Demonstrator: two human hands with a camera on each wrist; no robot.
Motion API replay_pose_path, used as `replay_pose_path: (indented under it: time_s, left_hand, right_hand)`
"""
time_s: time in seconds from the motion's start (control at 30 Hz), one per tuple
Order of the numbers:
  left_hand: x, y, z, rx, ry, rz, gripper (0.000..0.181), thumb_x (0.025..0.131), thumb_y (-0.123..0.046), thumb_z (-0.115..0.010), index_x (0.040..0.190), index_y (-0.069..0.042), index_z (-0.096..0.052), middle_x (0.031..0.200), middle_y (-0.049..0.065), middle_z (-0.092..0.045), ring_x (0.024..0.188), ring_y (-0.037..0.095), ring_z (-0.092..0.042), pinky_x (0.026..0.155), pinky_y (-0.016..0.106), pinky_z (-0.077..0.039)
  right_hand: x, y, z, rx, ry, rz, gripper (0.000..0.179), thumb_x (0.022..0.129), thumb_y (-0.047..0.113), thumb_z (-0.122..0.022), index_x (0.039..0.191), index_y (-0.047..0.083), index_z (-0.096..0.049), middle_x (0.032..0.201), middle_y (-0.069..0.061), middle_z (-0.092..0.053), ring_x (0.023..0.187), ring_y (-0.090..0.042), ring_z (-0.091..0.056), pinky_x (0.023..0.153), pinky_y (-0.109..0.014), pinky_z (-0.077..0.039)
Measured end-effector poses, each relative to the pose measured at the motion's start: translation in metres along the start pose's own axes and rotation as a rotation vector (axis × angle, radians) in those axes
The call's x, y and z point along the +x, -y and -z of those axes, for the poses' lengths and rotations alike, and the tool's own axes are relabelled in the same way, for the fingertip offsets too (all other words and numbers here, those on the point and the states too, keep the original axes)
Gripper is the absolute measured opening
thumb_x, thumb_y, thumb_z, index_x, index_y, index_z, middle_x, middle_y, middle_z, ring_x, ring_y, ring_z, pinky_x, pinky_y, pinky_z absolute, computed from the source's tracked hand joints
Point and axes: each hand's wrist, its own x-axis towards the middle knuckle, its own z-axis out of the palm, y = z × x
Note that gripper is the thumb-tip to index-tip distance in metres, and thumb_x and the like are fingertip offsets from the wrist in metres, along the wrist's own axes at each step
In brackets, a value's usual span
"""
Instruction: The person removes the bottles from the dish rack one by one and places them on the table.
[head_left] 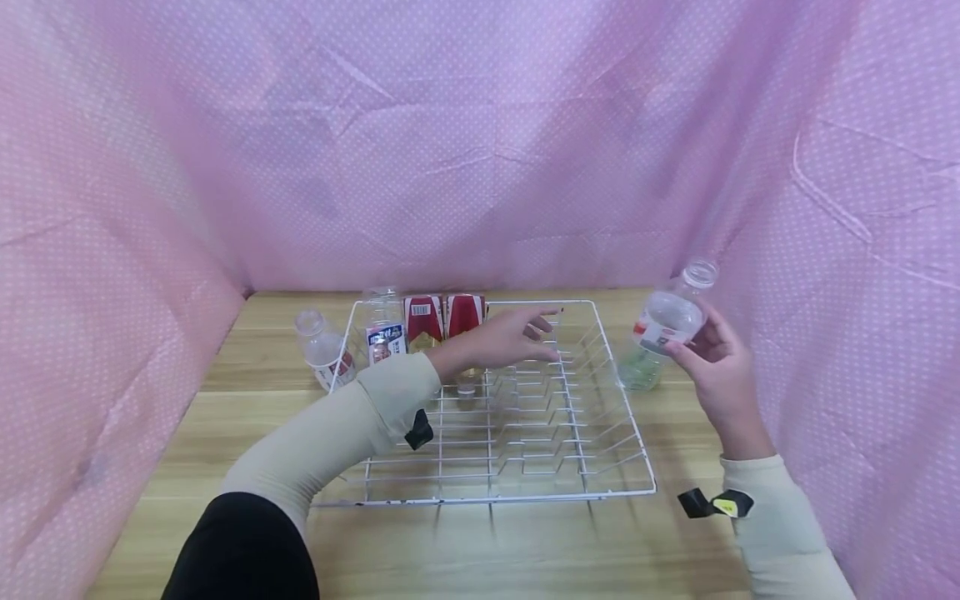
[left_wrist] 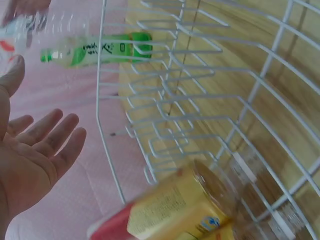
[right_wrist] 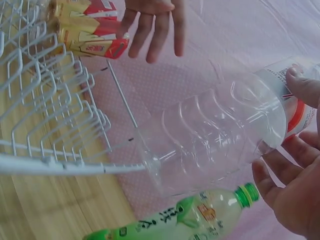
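Note:
A clear plastic bottle [head_left: 667,321] with a white and red label is in my right hand [head_left: 723,375], thumb and fingers gripping it around the label. It tilts, mouth up, above the right side of the white wire rack [head_left: 525,499]; its see-through body fills the right wrist view. Beside the rack, below that bottle, stands a green-capped bottle [right_wrist: 215,212] with a green label. My left hand [head_left: 513,337] reaches over the rack with fingers extended and holds nothing. Near its wrist, two red and gold bottles [head_left: 423,317] stand neck-down in the rack.
At the rack's back left is a clear bottle [head_left: 386,343] with a blue and white label. Left of the rack, outside it, stands another clear bottle [head_left: 318,346]. The wooden table [head_left: 420,554] meets pink dotted cloth [head_left: 480,167] at the back and sides.

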Motion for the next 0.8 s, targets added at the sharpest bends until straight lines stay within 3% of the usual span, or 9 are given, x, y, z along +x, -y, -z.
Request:
replay_pose_path:
  time_s: [0.17, 0.33, 0.57, 0.8]
  left_hand:
    - [-0.006, 0.009, 0.008, -0.001, -0.009, 0.019, 0.079, 0.092, -0.033, -0.076, 0.157, -0.017, -0.035, 0.134, 0.006, -0.061, 0.122, 0.023, -0.060, 0.096, 0.033, -0.054]
    - [-0.011, 0.011, 0.012, 0.014, -0.019, 0.034, 0.077, 0.092, -0.033, -0.076, 0.157, -0.020, -0.037, 0.133, 0.004, -0.062, 0.120, 0.021, -0.061, 0.092, 0.033, -0.056]
    - [-0.014, 0.010, 0.015, 0.036, -0.019, 0.045, 0.074, 0.093, -0.033, -0.075, 0.156, -0.019, -0.039, 0.133, 0.005, -0.063, 0.119, 0.022, -0.062, 0.094, 0.034, -0.055]
    - [-0.017, 0.017, 0.018, 0.058, -0.029, 0.059, 0.071, 0.093, -0.033, -0.075, 0.154, -0.020, -0.042, 0.132, 0.004, -0.063, 0.119, 0.022, -0.063, 0.095, 0.035, -0.055]
  right_hand:
    - [-0.004, 0.002, 0.014, 0.052, -0.081, -0.031, 0.071, 0.083, -0.023, -0.067, 0.147, -0.002, -0.046, 0.118, 0.001, -0.071, 0.102, -0.010, -0.067, 0.085, -0.017, -0.054]
    - [-0.007, -0.002, 0.026, 0.064, -0.113, -0.065, 0.072, 0.082, -0.023, -0.067, 0.147, 0.003, -0.049, 0.122, -0.001, -0.070, 0.104, -0.012, -0.067, 0.086, -0.018, -0.054]
    - [-0.016, -0.020, 0.043, -0.024, -0.216, -0.144, 0.079, 0.079, -0.022, -0.072, 0.149, 0.003, -0.045, 0.119, 0.003, -0.068, 0.105, -0.009, -0.065, 0.085, -0.014, -0.053]
    - [-0.026, -0.048, 0.048, -0.099, -0.211, -0.226, 0.082, 0.079, -0.017, -0.076, 0.151, 0.004, -0.042, 0.116, 0.008, -0.066, 0.105, -0.005, -0.063, 0.087, -0.012, -0.051]
